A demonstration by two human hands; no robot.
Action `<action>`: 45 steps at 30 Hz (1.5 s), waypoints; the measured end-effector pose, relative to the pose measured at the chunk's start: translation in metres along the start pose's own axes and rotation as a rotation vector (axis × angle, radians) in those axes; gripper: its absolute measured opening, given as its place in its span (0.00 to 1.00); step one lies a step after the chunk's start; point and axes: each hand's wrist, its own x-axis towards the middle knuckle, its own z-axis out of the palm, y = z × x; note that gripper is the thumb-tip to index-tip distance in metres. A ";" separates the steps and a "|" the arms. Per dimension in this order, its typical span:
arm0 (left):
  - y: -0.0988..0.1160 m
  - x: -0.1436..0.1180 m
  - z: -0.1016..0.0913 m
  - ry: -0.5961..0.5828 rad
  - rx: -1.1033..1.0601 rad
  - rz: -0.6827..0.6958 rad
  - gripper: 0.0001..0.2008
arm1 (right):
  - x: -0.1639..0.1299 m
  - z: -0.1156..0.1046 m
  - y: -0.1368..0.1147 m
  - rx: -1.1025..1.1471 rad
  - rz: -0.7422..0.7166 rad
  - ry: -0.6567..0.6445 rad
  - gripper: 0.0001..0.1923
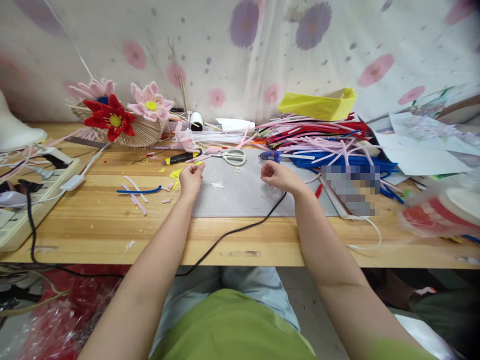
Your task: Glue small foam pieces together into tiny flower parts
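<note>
My left hand (191, 178) hovers at the left side of the grey cutting mat (240, 202), thumb and fingers pinched together. Anything between those fingertips is too small to make out. Over the mat's right half, my right hand (276, 176) has its fingers curled in, and their tips are partly hidden. White-handled scissors (235, 157) lie beyond and between the hands. Behind my right hand rests a blue glue gun (272, 156). A black and yellow utility knife (183, 158) is just past my left hand. Small white scraps (216, 185) lie on the mat.
Pipe cleaners (322, 137) pile up at the back right, near a blurred-out phone (350, 192) and a bagged cup (446, 205). Fuzzy flowers (114, 120) stand back left. A power strip (45, 195) sits left. A black cable (228, 234) crosses the table front.
</note>
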 end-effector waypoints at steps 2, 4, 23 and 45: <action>0.005 0.006 0.000 -0.057 0.243 0.068 0.12 | 0.004 0.002 -0.003 0.150 0.004 0.037 0.06; 0.012 0.009 0.002 -0.141 0.516 0.153 0.10 | 0.009 0.002 -0.007 0.214 -0.011 0.058 0.07; 0.012 0.022 0.015 -0.285 0.586 0.196 0.09 | -0.004 -0.003 -0.003 -0.924 -0.145 -0.349 0.16; -0.011 0.008 0.011 -0.167 0.364 0.169 0.05 | 0.089 0.065 -0.025 0.321 -0.067 0.011 0.10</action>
